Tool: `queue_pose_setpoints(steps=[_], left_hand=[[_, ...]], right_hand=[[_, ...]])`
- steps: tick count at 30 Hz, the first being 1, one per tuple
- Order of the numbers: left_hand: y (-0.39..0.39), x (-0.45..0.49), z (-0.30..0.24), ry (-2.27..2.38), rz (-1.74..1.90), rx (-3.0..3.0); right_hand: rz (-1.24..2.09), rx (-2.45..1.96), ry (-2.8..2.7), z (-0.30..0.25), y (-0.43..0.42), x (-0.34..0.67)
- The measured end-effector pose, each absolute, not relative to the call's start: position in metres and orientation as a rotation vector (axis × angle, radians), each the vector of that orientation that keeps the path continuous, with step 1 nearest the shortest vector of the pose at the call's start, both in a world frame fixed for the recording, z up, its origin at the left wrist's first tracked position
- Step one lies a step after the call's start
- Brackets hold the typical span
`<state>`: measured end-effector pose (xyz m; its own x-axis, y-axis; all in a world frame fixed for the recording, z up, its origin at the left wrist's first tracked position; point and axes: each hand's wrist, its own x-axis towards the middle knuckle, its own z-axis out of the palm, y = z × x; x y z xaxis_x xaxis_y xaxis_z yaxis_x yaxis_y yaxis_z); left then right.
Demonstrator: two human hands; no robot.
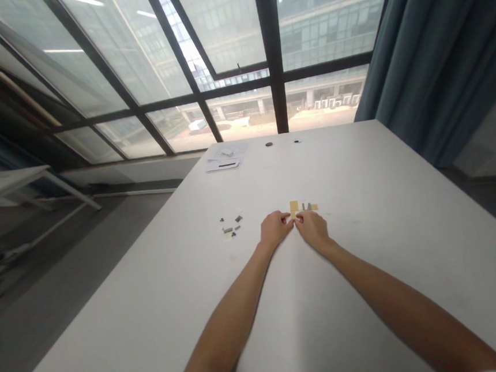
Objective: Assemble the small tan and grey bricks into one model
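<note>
On the white table (257,289), my left hand (273,228) and my right hand (313,228) meet with fingers pinched together. Between their fingertips is a small tan piece (293,215), partly covered by the fingers. Just beyond it lies a flat tan square plate (293,205), like a building-block plate. To the right of that, past my right hand, are small grey pieces (309,206) and another tan piece (314,207). Left of my left hand is a loose scatter of small parts, among them a grey bar (228,230) and a dark piece (239,218).
Papers (228,153) and a white card with a dark strip (222,166) lie at the table's far left corner. Two round holes, one of them a dark one (269,144), sit near the far edge. Windows stand behind, with a blue curtain (428,60) at right.
</note>
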<state>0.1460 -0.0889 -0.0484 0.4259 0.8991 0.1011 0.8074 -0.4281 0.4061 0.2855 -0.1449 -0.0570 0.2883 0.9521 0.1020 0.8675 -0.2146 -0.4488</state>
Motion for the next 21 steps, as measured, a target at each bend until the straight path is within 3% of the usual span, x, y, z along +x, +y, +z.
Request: queue_pose_setpoints(steps=[21], left_hand=[[-0.0908, 0.1455, -0.0465, 1.498, 0.432, 2.379]], right_hand=[[0.272, -2.143, -1.627, -0.0605, -0.1435, 0.2848]])
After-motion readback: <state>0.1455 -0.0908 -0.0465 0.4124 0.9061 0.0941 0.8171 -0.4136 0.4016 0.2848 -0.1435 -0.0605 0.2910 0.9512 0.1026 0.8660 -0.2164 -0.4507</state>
